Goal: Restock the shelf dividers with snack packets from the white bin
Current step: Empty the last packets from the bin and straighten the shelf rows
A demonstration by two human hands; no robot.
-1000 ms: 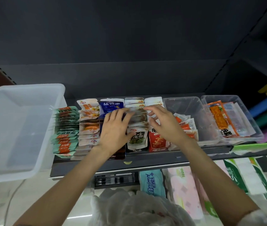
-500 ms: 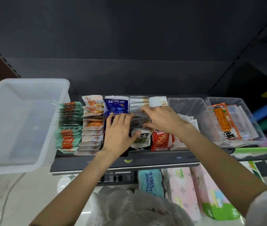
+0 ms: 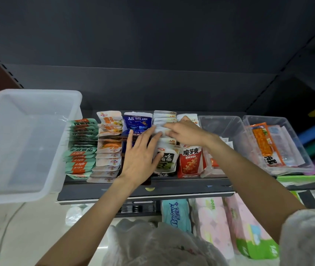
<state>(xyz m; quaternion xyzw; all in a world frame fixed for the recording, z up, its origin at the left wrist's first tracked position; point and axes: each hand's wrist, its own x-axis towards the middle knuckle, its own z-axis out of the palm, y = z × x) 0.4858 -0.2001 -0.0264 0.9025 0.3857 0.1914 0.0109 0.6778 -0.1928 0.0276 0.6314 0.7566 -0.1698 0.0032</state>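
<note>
**Both hands square up the seaweed row**

We see our left hand laid flat, fingers straight and together, against the left side of the seaweed packets, which steadies the row and keeps it from leaning into the blue packets beside it. Our right hand reaches over from the other side, its fingertips curled down onto pale packets further back in the same row; we judge it is pinching one or pressing it into line, but we cannot tell which. The packets stand on edge, faces forward, presumably so each row reads from the front and slides back as it fills.

The white bin sits at the left end of the shelf, touching the green packets. It looks empty, so we judge the restocking is near its end and this is tidying.

By our count: six rows of packets — green, orange-and-white, blue, seaweed, red, and a low pale one just right of the red. Two clear tubs follow: the near tub shows little inside, the far tub holds flat orange packs. Exact packet numbers per row are too overlapped to count.
</note>
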